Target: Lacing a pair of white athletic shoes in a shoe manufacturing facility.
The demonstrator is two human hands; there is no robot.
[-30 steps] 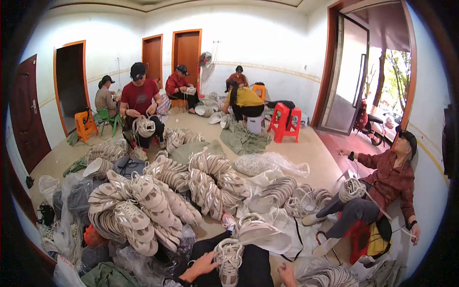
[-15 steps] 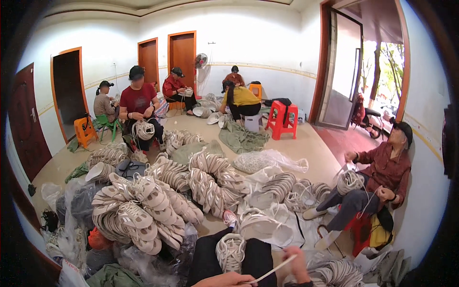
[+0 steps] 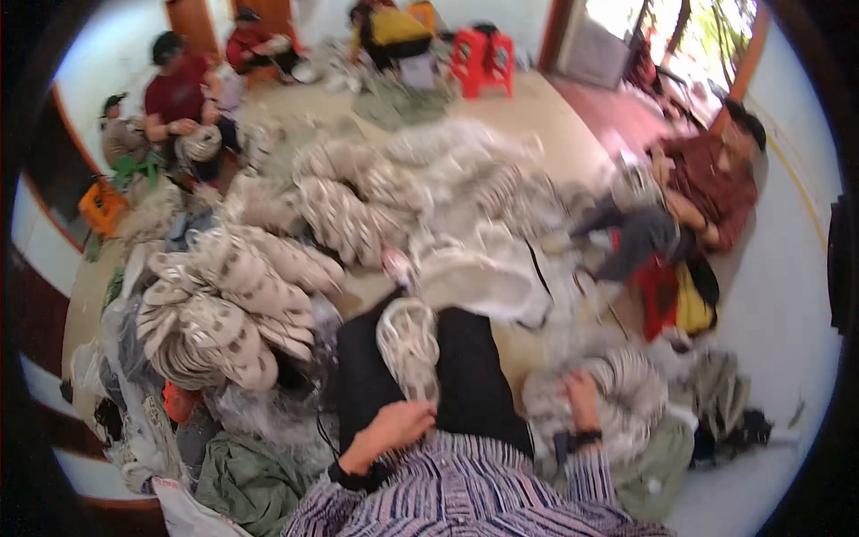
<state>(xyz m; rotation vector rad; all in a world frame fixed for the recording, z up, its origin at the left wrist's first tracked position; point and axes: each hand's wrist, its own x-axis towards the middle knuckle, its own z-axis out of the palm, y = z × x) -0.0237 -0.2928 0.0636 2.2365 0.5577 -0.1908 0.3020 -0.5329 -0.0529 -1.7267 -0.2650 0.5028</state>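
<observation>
I look down on a tan floor (image 3: 537, 125) heaped with pale grey-white coiled bundles: one big heap (image 3: 224, 304) of stacked rings lies to my left, and another heap (image 3: 358, 201) runs up the middle toward the far wall. The picture is blurred, so fine detail is lost. A seated person in a dark red top (image 3: 707, 183) works at the right, beside a red and yellow object (image 3: 671, 300). More people sit at the far left and along the back, one in a red shirt (image 3: 174, 94) with a coil in the lap. Red stools (image 3: 483, 58) stand at the back.

Nearer to me, black trousers (image 3: 465, 376) cover my lap, and a single whitish coil (image 3: 410, 345) lies lengthwise on them. My left hand (image 3: 394, 428) rests at the near end of this coil, fingers curled together on its edge; I cannot tell whether they truly grip it. My right hand (image 3: 582, 403) reaches out to a separate pile of coils (image 3: 617, 394) on my right, fingers sunk among them, so I cannot tell their set.
</observation>
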